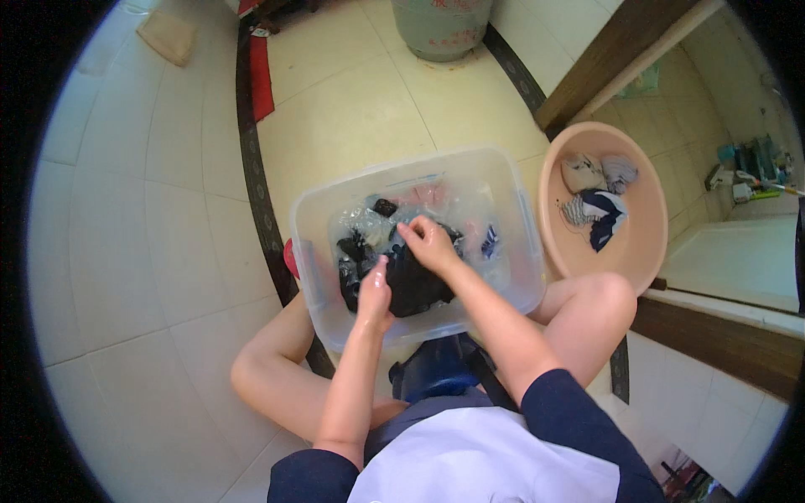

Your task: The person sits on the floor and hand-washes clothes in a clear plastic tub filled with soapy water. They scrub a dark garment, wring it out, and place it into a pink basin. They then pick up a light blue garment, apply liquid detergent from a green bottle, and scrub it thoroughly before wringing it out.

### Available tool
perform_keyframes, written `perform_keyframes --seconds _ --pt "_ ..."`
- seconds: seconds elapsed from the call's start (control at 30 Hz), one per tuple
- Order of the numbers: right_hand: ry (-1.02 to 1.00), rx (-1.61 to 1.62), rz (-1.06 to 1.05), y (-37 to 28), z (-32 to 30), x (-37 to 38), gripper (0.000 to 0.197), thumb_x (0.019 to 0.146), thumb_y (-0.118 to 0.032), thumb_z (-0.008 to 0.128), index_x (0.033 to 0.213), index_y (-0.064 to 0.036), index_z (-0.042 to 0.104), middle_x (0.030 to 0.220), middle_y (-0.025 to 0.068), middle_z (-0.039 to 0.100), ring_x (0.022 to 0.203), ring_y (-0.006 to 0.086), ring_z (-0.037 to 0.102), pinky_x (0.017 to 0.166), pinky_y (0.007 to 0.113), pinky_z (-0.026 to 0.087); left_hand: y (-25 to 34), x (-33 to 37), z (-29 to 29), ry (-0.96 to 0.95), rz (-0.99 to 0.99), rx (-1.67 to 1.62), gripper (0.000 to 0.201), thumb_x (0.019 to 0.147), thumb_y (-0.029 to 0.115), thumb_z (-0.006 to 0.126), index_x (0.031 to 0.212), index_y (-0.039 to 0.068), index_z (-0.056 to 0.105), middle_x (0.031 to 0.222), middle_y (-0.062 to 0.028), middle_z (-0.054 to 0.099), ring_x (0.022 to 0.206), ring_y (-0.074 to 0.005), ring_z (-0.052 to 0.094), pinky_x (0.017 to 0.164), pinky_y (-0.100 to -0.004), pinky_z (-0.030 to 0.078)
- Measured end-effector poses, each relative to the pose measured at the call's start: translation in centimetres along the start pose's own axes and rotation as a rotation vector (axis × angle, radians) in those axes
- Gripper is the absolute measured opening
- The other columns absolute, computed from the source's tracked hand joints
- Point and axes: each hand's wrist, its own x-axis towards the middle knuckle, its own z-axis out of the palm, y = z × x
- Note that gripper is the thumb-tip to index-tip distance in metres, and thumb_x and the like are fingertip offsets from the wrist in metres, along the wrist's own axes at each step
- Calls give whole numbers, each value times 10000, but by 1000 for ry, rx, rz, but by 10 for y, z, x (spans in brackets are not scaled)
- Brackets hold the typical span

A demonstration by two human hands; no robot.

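Black cloth (411, 285) is being soaked in the clear tub (501, 170), below the right hand (429, 245), fingers curled, and left hand (376, 295), fingers half-hidden; whether anything's pinched cannot be told. Crumpled garments (605, 208) are held by the peach basin (579, 254).

Smooth, translucent plastic tub (513, 230), wet black cloth (412, 285)

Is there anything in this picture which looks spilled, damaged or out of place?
Nothing stands out. Dark cloth lies in the clear tub, at the left hand and right hand; other fabrics lie in the peach basin alongside. No spill or damage shows.
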Motion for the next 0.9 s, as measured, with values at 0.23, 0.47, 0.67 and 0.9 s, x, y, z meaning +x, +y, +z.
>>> perform_keyframes --seconds 0.23,0.47,0.67,0.9 --pt "-539 -548 322 40 -41 -30 294 756 -340 673 860 -65 662 884 152 660 831 306 629 751 391 490 15 7 -49 680 468 1791 391 768 138 630 1147 96 540 1308 -176 409 1172 -403 418 919 -451 387" --pt "-898 -917 250 59 -2 -63 619 783 -349 653 1337 -200 422 1350 97 437 1271 261 375 1003 498 284 4 61 -44 -308 487 2169 597 743 59 584 1308 155 418 1307 -54 463 1230 -223 419 1023 -501 300" --pt "-892 -924 371 69 -6 -42 444 798 -182 518 1242 -183 531 1235 103 560 1166 286 505 978 496 307 13 60 -48 -162 324 2507 434 710 292 711 1098 148 581 1055 -23 624 1032 -199 554 905 -439 363" --pt "-714 -159 287 25 -66 -21 315 736 -276 628 914 -19 663 854 157 667 823 279 636 752 367 481 66 23 -65 -126 823 2120 240 642 284 736 779 97 673 907 -60 652 929 -232 589 822 -388 408"
